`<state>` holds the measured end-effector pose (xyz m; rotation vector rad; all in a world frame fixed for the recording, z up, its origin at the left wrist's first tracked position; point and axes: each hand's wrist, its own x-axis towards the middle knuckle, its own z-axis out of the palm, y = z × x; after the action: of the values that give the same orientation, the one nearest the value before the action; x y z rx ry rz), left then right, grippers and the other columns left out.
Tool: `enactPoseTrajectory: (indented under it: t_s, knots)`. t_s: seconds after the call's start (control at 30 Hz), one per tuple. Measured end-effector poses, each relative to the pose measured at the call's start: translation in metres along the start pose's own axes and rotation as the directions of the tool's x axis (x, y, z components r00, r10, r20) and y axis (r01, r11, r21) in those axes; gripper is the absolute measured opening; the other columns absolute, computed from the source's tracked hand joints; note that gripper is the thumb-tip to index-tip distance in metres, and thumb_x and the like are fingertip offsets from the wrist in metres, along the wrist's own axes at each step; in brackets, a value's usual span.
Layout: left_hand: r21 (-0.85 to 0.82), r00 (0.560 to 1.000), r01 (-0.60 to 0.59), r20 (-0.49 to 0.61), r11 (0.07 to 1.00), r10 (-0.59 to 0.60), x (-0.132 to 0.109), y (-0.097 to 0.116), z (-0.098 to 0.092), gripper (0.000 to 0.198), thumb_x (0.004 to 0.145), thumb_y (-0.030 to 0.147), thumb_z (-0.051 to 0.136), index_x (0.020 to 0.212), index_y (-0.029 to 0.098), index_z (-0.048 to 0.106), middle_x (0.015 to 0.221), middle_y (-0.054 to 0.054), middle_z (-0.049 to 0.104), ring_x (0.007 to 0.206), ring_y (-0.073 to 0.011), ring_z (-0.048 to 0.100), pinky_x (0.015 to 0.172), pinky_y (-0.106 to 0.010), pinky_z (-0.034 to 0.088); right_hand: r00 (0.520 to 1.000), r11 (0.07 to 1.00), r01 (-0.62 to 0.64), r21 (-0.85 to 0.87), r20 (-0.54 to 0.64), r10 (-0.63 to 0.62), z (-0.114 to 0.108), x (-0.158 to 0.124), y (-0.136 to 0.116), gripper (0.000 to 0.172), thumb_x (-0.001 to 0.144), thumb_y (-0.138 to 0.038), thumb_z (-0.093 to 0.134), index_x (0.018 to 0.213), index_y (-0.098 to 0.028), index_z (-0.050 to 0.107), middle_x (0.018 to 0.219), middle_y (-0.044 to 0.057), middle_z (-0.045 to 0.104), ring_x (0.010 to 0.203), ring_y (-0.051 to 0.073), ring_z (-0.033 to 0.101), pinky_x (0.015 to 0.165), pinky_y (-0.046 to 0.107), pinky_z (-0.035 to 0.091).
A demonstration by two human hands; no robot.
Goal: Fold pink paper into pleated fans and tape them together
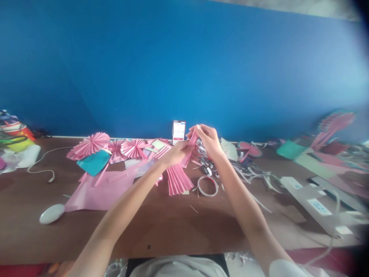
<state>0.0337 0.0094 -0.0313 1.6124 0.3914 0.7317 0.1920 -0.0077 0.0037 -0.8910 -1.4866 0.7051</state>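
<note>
Both my hands are raised over the back of the brown table (161,227), gripping a folded, pleated strip of pink paper (191,145). My left hand (177,152) pinches the strip's lower part. The top end is pinched by my right hand (208,139), fingers closed. Just below them a pleated pink fan (176,179) lies spread on the table, beside a roll of tape (207,186).
Finished pink paper rosettes (91,144) and a teal sheet (93,162) lie at the back left, above a flat pink sheet (98,192). A phone (178,132) leans on the blue wall. A white mouse (52,213) sits front left. Paper scraps and power strips (311,200) crowd the right.
</note>
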Motion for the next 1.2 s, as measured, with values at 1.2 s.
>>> enactPoseTrajectory:
  t_s: [1.2]
  knots:
    - [0.008, 0.999, -0.033, 0.033, 0.999, 0.033, -0.008, 0.015, 0.003, 0.044, 0.095, 0.051, 0.050, 0.110, 0.013, 0.066, 0.109, -0.016, 0.070, 0.099, -0.0224, 0.068, 0.090, -0.037, 0.053, 0.999, 0.998, -0.027, 0.059, 0.028, 0.025, -0.007, -0.001, -0.009, 0.042, 0.088, -0.057, 0.058, 0.091, -0.017, 0.069, 0.077, 0.006, 0.073, 0.063, 0.015, 0.066, 0.058, 0.027, 0.053]
